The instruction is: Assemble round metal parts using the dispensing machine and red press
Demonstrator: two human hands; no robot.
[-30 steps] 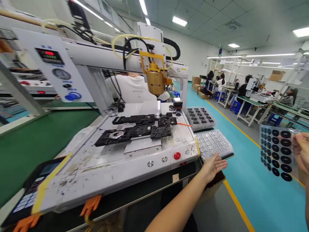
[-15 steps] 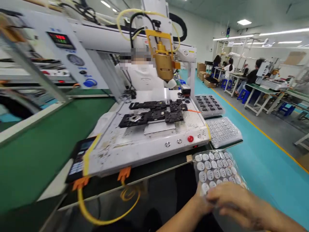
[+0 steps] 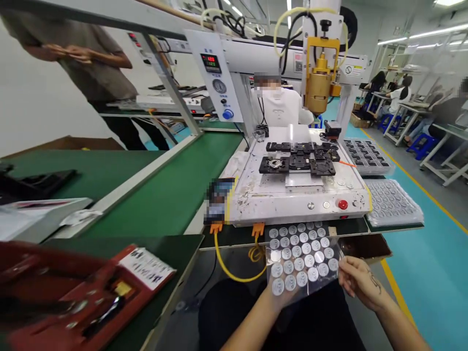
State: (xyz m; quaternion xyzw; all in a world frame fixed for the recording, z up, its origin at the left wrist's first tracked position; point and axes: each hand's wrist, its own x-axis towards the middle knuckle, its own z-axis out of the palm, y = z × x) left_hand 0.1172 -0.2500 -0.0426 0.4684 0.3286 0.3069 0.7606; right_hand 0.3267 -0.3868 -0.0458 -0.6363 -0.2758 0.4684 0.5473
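Note:
A clear plastic tray (image 3: pixel 307 253) with rows of round silver discs is tilted above my lap, in front of the machine. My left hand (image 3: pixel 278 298) supports it from below at the near left; the fingers show only partly through the plastic. With thumb and fingers pinched, my right hand (image 3: pixel 360 280) grips the tray's right edge. Just beyond stands a white bench machine (image 3: pixel 270 209) bearing black fixtures (image 3: pixel 300 162), one with a round metal part (image 3: pixel 275 164). A brass-coloured press head (image 3: pixel 317 90) hangs above them.
On the right, another tray with round pockets (image 3: pixel 393 202) and a tray of black parts (image 3: pixel 367 155) lie beside the machine. A red metal tool (image 3: pixel 106 292) occupies the left bench. Yellow cables (image 3: pixel 234 277) loop under the machine's front. A person in white (image 3: pixel 280 107) sits behind it.
My view has swung left. The tray has come nearer the machine's front, its disc side facing me more. My right hand has gone from lying over the tray's near part to its right edge.

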